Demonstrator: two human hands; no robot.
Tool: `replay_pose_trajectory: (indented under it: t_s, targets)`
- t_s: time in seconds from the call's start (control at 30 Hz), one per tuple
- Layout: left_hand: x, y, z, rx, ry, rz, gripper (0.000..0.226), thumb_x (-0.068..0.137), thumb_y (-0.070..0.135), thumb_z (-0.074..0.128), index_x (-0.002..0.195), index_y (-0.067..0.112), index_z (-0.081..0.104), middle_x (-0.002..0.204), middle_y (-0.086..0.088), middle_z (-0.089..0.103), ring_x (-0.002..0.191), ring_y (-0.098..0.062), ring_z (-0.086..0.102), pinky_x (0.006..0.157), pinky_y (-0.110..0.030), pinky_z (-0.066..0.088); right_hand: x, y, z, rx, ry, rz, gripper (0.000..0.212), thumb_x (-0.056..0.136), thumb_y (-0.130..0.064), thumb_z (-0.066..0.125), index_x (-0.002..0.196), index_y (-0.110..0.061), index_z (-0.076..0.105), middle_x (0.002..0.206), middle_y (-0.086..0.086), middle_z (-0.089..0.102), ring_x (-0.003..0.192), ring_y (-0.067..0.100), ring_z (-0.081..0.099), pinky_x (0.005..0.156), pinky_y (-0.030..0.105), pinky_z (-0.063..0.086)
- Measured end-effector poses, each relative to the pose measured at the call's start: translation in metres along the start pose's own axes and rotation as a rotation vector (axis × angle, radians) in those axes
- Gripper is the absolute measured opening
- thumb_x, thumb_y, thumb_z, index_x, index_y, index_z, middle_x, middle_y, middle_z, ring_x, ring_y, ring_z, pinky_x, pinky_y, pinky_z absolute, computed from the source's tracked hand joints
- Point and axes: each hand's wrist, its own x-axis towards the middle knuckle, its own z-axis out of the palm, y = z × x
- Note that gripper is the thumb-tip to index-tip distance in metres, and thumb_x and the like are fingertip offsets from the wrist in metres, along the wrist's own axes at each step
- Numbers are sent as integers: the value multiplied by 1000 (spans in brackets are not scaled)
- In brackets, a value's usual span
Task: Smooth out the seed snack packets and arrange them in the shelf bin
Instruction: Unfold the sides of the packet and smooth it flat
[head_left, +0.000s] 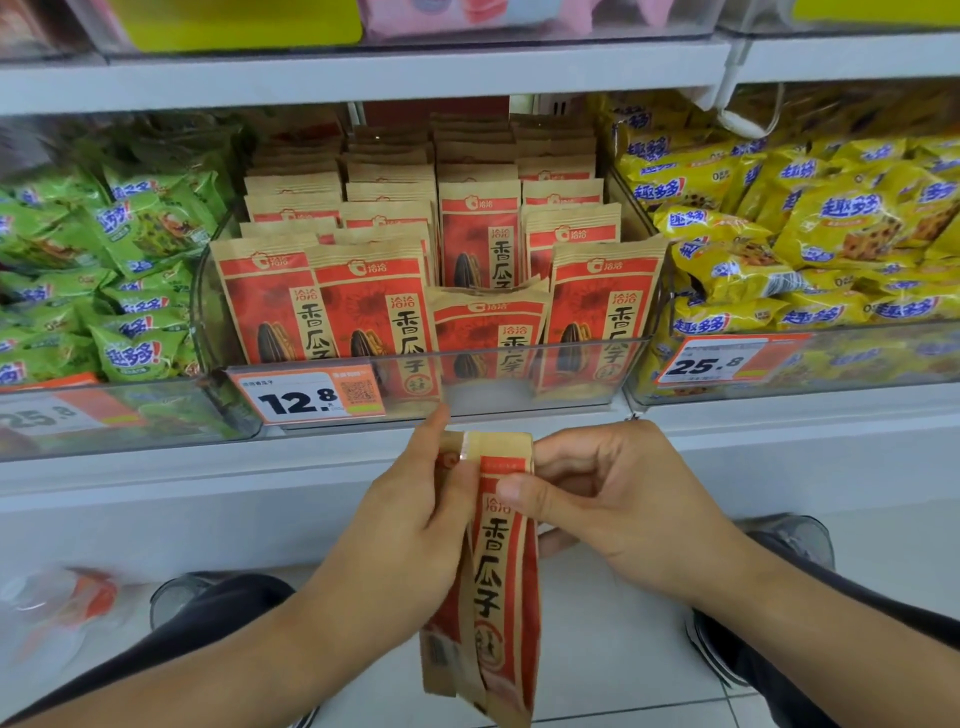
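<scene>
So the held packet (493, 566) hangs below and in front of the shelf bin (519, 374), long axis running pretty much vertical, top seal up, and it's creased lengthwise so only a narrow strip of the front shows. Both hands are at the top end: the left hand (415, 499) pinches the left side near the seal, and the right hand (597, 499) has thumb and fingers curled on the right edge, about level with it. Neither is clearly nearer the bin.

The thing that matters, I'd say: the low packet (488, 332) in the bin's front row leaves a dip there, almost straight above the grip. So once it's flattened, the move is mostly up and forward, keeping it upright.
</scene>
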Motion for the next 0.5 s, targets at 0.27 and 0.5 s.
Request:
replay_pose_trajectory:
  t_s: [0.27,0.5]
  targets:
    - [1,-1,1,-98,-55,-47,58,97,43,42,150,50,20,99,41,62,96,18,58,79,-3,44,0,-1,-2,-38,25,15,6,87,-9,72,88,-6,77,81,9,77,74,28,75,59,30,61]
    - [0,12,-7,-123,-137,-13,87,75,51,59,146,59,8,100,44,61,88,10,67,78,-18,54,5,-6,-7,103,190,97,7,86,-5,73,83,1,74,74,14,75,65,25,75,54,28,59]
